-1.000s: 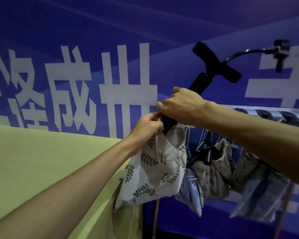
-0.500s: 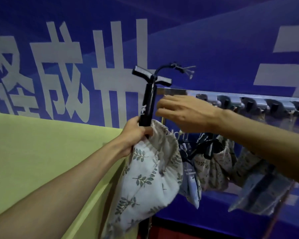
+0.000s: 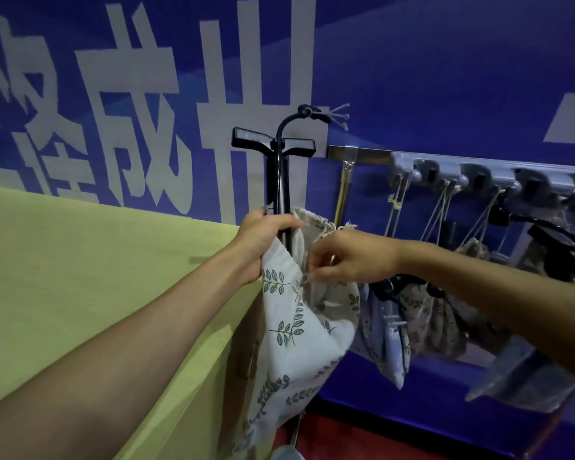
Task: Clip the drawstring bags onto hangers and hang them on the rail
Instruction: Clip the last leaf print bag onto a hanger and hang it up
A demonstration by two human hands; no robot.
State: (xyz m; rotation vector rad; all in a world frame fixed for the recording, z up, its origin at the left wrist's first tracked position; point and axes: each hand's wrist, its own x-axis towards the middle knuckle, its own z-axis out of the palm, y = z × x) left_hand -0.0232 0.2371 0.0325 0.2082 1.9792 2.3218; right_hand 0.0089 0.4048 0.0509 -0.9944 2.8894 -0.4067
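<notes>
Right hand (image 3: 349, 257) lowered to bag (image 3: 292, 327); tabletop (image 3: 80, 260) seemingly green, banner (image 3: 445, 78) blue.

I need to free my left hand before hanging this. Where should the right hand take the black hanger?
Probably the bare upright shaft of the black hanger, from the right. The left hand grips its lower end with the leaf-print bag, and the curved hook on top should stay free for the rail. The right hand pinches at the bag.
</notes>
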